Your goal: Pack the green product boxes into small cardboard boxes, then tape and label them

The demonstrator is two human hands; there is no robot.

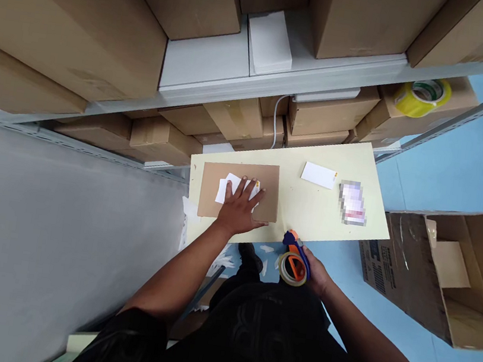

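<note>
1. The left hand (240, 209) lies spread, fingers apart, over white slips (223, 191) on a flat cardboard box (208, 205); it grips nothing.
2. The right hand (317, 274) grasps a blue-and-orange tape dispenser (303, 261) at the tabletop (291, 209)'s near edge.
3. The box sits on the tabletop's left part, with no readable print on its visible top.
4. Right of it lies a white packet (318, 175) with a small orange mark, its writing too small to read.
5. Beside that, a pixelated item (353, 202) shows a reddish band, unreadable.
6. The floor carton (412, 277) bears dark, illegible printing.
</note>
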